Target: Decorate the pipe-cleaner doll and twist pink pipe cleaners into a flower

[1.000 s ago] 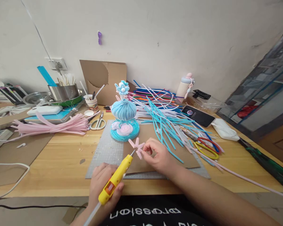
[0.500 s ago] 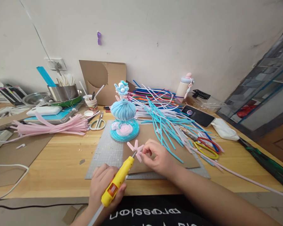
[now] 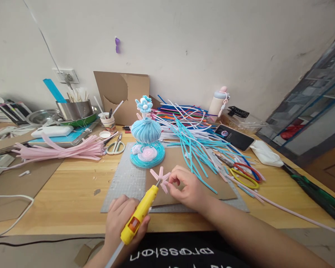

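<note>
My left hand [image 3: 123,217] is wrapped round a yellow glue gun [image 3: 141,214], whose metal tip points up and right. That tip touches or nearly touches the middle of a pink star-shaped piece [image 3: 161,174] with several short arms. On the piece's right side, my right hand [image 3: 185,186] pinches one arm between thumb and fingertips. Just behind stands a light-blue pleated ornament [image 3: 146,130] topped by a blue flower, on a round turquoise base [image 3: 155,160] with a pink spiral. Glue at the tip is too small to make out.
Under the hands lie a cardboard sheet [image 3: 223,191] and a grey cutting mat [image 3: 111,197]. Blue and white stems [image 3: 194,149] spread behind right, near yellow-handled scissors [image 3: 244,178]. Pink strips [image 3: 64,149] and pale-handled scissors [image 3: 115,147] are at left. A phone [image 3: 234,137] lies right.
The glue gun and my left hand have shifted very slightly. My right hand keeps its pinch on the pink piece, almost unmoved.
</note>
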`<action>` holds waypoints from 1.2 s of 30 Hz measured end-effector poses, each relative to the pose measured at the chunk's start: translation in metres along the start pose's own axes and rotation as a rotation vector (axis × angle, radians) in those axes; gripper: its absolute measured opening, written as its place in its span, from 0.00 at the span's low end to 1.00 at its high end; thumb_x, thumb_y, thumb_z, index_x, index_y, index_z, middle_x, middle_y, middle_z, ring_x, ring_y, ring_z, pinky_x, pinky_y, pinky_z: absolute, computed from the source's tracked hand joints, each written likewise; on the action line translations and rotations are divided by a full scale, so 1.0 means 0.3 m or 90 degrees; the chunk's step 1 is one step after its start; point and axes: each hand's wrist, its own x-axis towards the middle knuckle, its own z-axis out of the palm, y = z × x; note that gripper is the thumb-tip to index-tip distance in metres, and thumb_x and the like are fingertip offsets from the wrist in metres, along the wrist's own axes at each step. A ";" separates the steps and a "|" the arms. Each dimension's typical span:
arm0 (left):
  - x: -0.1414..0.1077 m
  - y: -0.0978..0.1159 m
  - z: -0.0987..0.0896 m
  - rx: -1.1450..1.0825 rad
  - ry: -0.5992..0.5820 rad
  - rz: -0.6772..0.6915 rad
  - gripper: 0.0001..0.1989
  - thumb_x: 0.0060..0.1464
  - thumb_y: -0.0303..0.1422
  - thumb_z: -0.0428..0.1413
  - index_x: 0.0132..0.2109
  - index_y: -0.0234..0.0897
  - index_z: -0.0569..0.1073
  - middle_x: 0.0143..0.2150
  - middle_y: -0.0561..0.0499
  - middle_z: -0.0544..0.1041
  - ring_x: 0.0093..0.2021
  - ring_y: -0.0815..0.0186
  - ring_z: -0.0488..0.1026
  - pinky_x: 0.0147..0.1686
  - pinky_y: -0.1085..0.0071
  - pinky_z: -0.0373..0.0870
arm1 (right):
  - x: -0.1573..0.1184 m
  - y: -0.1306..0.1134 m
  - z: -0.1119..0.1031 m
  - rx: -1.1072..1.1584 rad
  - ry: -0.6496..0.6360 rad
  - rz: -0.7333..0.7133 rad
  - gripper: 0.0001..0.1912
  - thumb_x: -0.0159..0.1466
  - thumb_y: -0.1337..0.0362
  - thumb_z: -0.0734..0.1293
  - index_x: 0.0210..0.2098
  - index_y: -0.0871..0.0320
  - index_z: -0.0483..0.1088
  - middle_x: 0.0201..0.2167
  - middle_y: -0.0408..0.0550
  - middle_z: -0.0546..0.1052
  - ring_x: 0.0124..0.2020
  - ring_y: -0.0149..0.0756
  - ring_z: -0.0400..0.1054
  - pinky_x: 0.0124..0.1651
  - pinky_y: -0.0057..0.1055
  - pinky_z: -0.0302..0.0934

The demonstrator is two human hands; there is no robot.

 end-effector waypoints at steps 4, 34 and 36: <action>0.002 0.004 -0.002 0.006 -0.004 -0.005 0.08 0.55 0.35 0.50 0.30 0.38 0.66 0.23 0.51 0.69 0.26 0.65 0.60 0.28 0.66 0.52 | 0.001 -0.003 -0.001 -0.005 -0.003 -0.002 0.06 0.56 0.70 0.64 0.24 0.57 0.63 0.24 0.43 0.64 0.26 0.31 0.58 0.31 0.29 0.54; 0.003 0.006 -0.011 0.026 0.014 -0.009 0.04 0.52 0.34 0.51 0.32 0.39 0.68 0.25 0.51 0.71 0.27 0.63 0.63 0.29 0.66 0.55 | 0.004 -0.011 -0.004 -0.013 0.005 -0.020 0.08 0.56 0.70 0.64 0.23 0.56 0.60 0.22 0.42 0.63 0.26 0.31 0.58 0.31 0.29 0.54; 0.004 0.007 -0.012 0.028 0.013 -0.010 0.05 0.52 0.34 0.51 0.32 0.39 0.68 0.25 0.51 0.72 0.27 0.64 0.63 0.29 0.66 0.54 | 0.005 -0.013 -0.005 -0.012 0.006 -0.019 0.08 0.56 0.70 0.64 0.23 0.56 0.60 0.22 0.41 0.63 0.26 0.31 0.58 0.30 0.29 0.54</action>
